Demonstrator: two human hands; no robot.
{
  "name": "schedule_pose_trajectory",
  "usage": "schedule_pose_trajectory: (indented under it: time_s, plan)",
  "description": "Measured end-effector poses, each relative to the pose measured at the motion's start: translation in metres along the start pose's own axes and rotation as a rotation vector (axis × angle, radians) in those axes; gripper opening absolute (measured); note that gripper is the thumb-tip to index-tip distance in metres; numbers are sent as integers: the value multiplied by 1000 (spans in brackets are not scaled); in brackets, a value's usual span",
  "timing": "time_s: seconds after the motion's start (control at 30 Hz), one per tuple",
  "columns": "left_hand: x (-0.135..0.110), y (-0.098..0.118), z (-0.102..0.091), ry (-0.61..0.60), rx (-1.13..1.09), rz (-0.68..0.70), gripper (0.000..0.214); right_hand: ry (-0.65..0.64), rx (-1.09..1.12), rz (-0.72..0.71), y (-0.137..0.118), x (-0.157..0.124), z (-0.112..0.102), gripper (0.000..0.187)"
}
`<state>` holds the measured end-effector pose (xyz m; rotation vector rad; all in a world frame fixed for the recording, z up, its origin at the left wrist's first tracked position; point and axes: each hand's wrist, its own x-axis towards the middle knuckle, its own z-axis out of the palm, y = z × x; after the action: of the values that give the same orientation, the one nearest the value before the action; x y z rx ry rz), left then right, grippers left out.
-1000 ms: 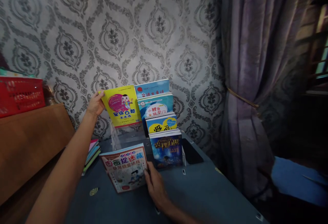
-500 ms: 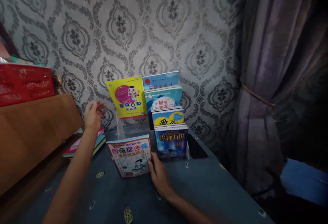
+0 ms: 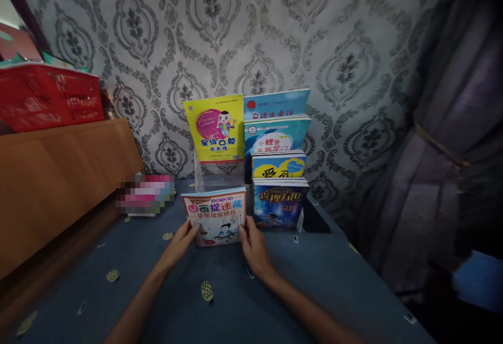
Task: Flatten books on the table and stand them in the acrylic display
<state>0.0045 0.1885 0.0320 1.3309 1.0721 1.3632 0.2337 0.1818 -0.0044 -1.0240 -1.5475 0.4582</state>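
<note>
Now, picture book: the thin picture book [image 3: 217,217] sits low in the middle of the frame, standing tilted on the blue cloth, its cover facing the camera, so it reads like the ones already on display.
Left hand: the left hand [image 3: 179,243] has its fingertips on the book's lower left edge; the grip looks light, a steadying pinch rather than a full clasp.
Right hand: the right hand [image 3: 255,247] presses the book's lower right edge, fingers curled against it; held at both sides, the book stays square.
Clear stand: a clear stand [image 3: 198,173] rises just behind the book, near the centre; its lower steps on the left side are bare, which may be why the book is held right in front of it.
Yellow book: the yellow book [image 3: 215,129] leans upright on the stand's top left step, above and behind the held book.
Stepped row: four books [image 3: 277,163] overlap in steps just right of centre, each showing its title above the one in front; the front dark blue one stands just beside the held book.
Table: the blue cloth table [image 3: 314,281] fills the lower frame.
Surroundings: a red basket [image 3: 51,95] rests on a wooden cabinet [image 3: 58,181] at the upper left; a curtain [image 3: 444,150] hangs at the right edge.
</note>
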Motion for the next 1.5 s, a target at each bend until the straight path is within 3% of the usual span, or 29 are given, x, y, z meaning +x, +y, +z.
schedule_pose_trajectory:
  time_s: [0.1, 0.17, 0.33, 0.47, 0.6, 0.77, 0.9, 1.13, 1.5]
  plan:
    - [3, 0, -2, -86, 131, -61, 46, -18, 3, 11, -5, 3, -1, 20]
    - [5, 4, -4, -81, 173, -55, 51, -27, 11, 11, -11, 6, -2, 20]
    - [18, 38, -3, -63, 205, 111, 50, 13, -5, -52, -33, 29, -7, 17]
    - [43, 82, 5, -67, 193, 308, 45, 41, -43, -167, -60, 68, -20, 14]
    - [77, 123, 10, 8, 125, 459, 46, 93, -69, -342, -92, 118, -34, 10]
    - [114, 153, 18, 6, -10, 583, 43, 168, -118, -478, -109, 167, -42, 10]
    - [131, 151, 23, -34, -2, 571, 50, 178, -179, -465, -100, 181, -41, 7]
    - [153, 126, 23, -20, -33, 470, 56, 137, -241, -402, -77, 187, -32, 2]
    - [171, 102, 23, -5, -14, 418, 58, 87, -267, -320, -53, 194, -22, 6]
